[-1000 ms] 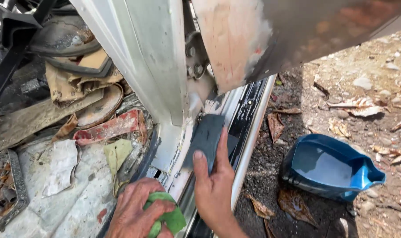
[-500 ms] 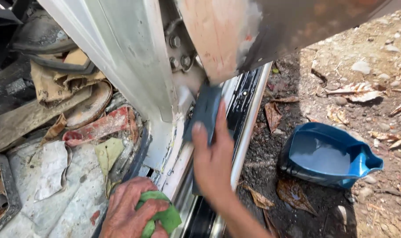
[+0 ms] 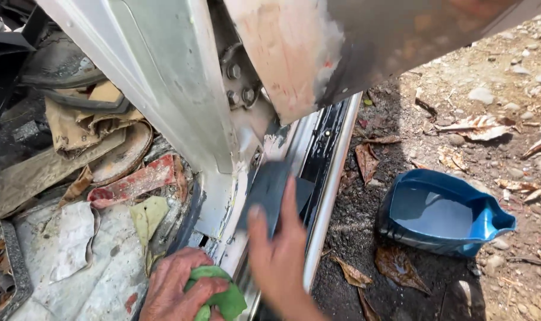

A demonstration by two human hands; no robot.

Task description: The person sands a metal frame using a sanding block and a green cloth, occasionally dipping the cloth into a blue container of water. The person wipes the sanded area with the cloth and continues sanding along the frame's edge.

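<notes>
While my right hand (image 3: 279, 258) presses a dark sanding sheet (image 3: 270, 189) flat against the white door sill (image 3: 240, 196), fingers together and laid straight along it, a blue cut-open container (image 3: 442, 214) sits on the dirt ground (image 3: 490, 89) off to the right, holding cloudy water. The sheet's long axis runs up the sill toward the door hinge (image 3: 239, 80), my fingertips pointing the same way. My left hand (image 3: 178, 288) is closed around a green cloth (image 3: 220, 294) low on the sill. Dry leaves (image 3: 365, 160) and stones lie around outdoors; crumpled paper (image 3: 68, 238) litters the car floor.
</notes>
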